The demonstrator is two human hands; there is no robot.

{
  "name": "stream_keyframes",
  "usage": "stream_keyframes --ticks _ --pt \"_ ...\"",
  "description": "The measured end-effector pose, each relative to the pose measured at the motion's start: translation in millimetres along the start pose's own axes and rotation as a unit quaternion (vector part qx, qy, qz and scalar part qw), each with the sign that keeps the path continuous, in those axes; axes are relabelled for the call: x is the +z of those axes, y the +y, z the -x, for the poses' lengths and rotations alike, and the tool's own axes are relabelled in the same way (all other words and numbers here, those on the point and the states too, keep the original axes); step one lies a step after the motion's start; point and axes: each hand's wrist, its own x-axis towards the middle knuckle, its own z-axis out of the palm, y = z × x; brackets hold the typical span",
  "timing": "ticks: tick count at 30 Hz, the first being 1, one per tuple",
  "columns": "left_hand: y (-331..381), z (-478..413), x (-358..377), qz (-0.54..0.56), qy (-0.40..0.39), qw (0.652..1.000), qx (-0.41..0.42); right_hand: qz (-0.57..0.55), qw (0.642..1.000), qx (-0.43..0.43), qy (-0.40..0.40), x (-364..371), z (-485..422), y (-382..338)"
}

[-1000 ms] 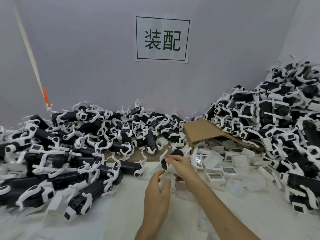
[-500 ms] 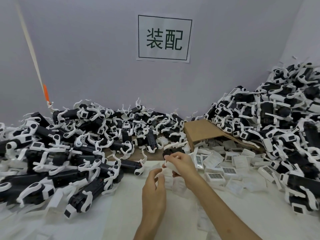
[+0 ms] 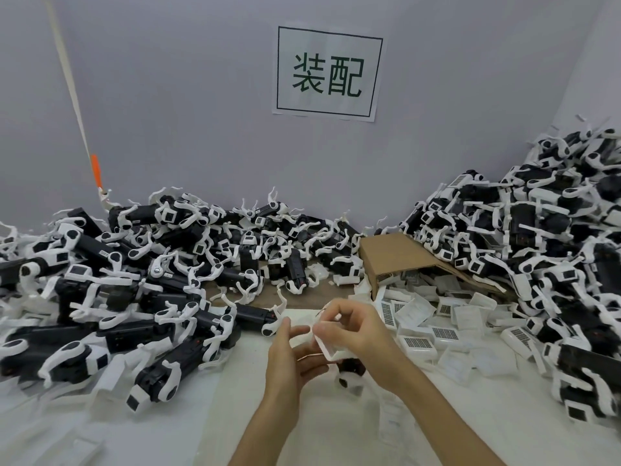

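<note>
My right hand (image 3: 356, 331) pinches a small clear plastic case (image 3: 325, 347) at the middle of the white table (image 3: 215, 428). A thin wire-like piece sticks up between its thumb and forefinger. My left hand (image 3: 285, 361) is beside it, palm turned toward the case, fingers loosely spread, and a thin copper-coloured strand lies across its fingers. A small black and white part (image 3: 349, 371) lies on the table just under my right wrist, partly hidden.
Heaps of black and white gripper devices fill the left (image 3: 100, 297), the back (image 3: 268, 243) and the right (image 3: 554, 250). A tipped cardboard box (image 3: 396, 257) spills several small clear cases with barcode labels (image 3: 437, 317). A paper sign (image 3: 327, 74) hangs on the wall.
Both hands have drawn back toward me. The black and white part that my right hand held earlier now lies on the table, and the clear case is in my right fingers.
</note>
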Motion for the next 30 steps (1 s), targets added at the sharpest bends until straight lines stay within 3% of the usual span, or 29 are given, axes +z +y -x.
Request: stream_keyframes --ticks 4,9,16,22,27,30 --pt "0 -1 -5 0.086 -0.063 0.993 -0.051 -0.006 0.998 0.002 -0.068 -5 16 0" --pt "1 0 -4 0.191 -0.12 0.971 -0.084 0.004 0.996 -0.009 -0.085 -8 27 4" --pt "-1 -5 -5 0.308 -0.068 0.948 -0.039 0.064 0.995 0.03 -0.069 -12 36 23" --pt "7 -5 -6 0.364 -0.088 0.927 -0.013 0.12 0.991 0.056 0.029 -15 39 26" --pt "9 -5 -8 0.349 -0.128 0.928 -0.004 0.047 0.98 0.066 0.179 -22 34 22" --pt "6 -5 -8 0.33 -0.153 0.931 -0.011 -0.048 0.972 0.109 0.2 -26 32 23"
